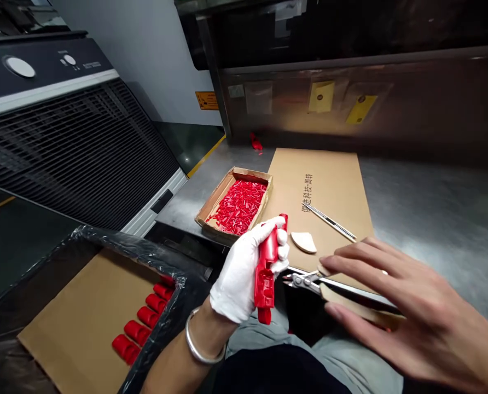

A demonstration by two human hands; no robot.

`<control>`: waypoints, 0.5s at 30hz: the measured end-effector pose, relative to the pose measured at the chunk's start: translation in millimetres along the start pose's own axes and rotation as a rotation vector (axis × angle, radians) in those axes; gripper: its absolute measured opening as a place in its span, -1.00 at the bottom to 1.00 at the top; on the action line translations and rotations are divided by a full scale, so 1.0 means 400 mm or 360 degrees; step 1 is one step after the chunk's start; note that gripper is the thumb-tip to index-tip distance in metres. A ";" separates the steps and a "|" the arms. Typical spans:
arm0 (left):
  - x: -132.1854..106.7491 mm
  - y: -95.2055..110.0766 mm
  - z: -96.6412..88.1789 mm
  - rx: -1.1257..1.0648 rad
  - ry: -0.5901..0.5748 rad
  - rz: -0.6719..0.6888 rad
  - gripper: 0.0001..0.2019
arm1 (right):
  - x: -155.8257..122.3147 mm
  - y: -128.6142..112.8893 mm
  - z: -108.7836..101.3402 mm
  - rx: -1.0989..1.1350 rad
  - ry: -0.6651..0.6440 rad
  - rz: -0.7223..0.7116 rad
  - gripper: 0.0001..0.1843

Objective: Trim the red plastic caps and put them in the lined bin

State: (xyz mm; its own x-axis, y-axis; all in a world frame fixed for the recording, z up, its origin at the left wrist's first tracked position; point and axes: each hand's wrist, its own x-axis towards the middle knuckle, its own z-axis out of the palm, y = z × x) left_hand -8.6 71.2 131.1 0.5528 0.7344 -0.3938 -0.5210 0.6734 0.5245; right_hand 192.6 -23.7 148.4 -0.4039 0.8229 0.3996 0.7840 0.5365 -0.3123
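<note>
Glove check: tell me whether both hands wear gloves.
No: the left hand, gripping a red part, is gloved in white, but the right hand is bare.

Tray (211, 203) left of sheet (330, 180) — cutter (305, 280) before it.

We read only Chinese print, "科技-周转", on the cardboard sheet (330, 186) at twelve o'clock; the orange sticker (207, 100) and yellow tags (321, 97) are too blurred.

1 white fabric glove (236, 279) over the left hand (244, 268), snug to the wrist. 1 plain silver bangle (201, 346) just behind its cuff. Right hand (395, 312) bare. Grey trousers (350, 358) below, dark cloth (277, 376) at the lap.
</note>
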 end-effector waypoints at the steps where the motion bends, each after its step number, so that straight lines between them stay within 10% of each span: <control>1: -0.003 -0.007 -0.001 0.0028 -0.0012 -0.0015 -0.84 | 0.004 -0.015 0.001 -0.0007 -0.0035 -0.0011 -0.59; 15: -0.019 -0.033 -0.002 0.0309 0.0011 0.0087 -0.72 | 0.025 -0.061 0.005 -0.0148 -0.0173 -0.0049 -0.75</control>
State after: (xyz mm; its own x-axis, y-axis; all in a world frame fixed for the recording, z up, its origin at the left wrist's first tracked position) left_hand -6.5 56.6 126.4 0.5222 0.7704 -0.3657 -0.4144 0.6040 0.6808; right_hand 168.5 -28.2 158.2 -0.4732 0.8244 0.3105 0.8086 0.5464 -0.2184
